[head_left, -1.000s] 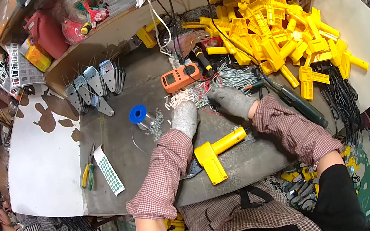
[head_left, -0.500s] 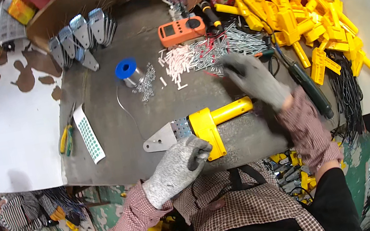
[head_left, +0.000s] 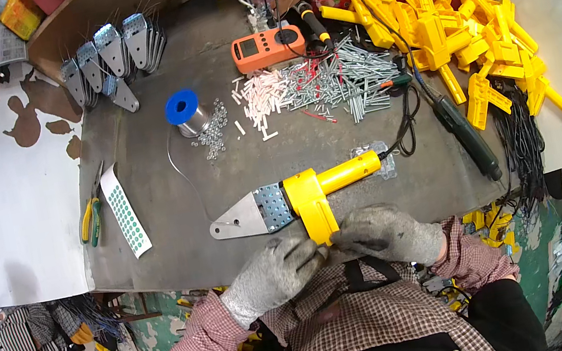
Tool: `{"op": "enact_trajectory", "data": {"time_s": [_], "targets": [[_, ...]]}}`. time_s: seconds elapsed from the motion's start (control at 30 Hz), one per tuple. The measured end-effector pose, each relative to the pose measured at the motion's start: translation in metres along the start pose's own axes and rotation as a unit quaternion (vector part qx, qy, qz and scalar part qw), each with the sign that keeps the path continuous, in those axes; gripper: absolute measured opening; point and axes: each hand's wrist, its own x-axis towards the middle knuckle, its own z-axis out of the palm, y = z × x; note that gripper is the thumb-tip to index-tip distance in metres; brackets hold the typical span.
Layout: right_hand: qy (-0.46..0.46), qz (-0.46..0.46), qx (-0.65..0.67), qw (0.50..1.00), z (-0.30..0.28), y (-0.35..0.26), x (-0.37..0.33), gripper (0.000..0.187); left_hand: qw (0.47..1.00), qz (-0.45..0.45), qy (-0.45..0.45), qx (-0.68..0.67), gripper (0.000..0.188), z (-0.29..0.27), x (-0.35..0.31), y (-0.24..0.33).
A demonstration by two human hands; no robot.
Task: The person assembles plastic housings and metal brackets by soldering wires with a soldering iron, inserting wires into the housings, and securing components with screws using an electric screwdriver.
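Head view: the bench (head_left: 149, 153) carries a pile of yellow parts (head_left: 433, 36) toward its far right corner. By the middle of its near edge lies a yellow tool (head_left: 308, 201), long axis running roughly along that edge, handle (head_left: 348, 172) to the right and slightly farther in, grey plate (head_left: 239, 217) to the left. Its block drops crosswise toward the person, so the tool lies beyond the fingers and only the block's near end meets them. Left hand (head_left: 269, 279) and right hand (head_left: 391, 235), both gloved, come to that end from either side, about equally near. Their fingers are curled; whether they pinch the block or something small I cannot tell. Toward the far edge sit an orange meter (head_left: 270, 49), a solder spool (head_left: 184, 110), screws (head_left: 362, 78) and nuts (head_left: 214, 138).
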Motion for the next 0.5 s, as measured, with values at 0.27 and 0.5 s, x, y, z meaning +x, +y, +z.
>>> {"op": "enact_trajectory", "data": {"time_s": [0.27,0.5], "targets": [[0.213,0.090,-0.296,0.927,-0.080,0.035,0.056,0.022,0.942,-0.209,0.263,-0.001,0.019,-0.005,0.065,-0.080],[0.079,0.210,-0.507,0.832,-0.084,0.112,0.114,0.014,0.939,-0.338,0.030,0.061,0.020,0.025,0.136,-0.178]]}}
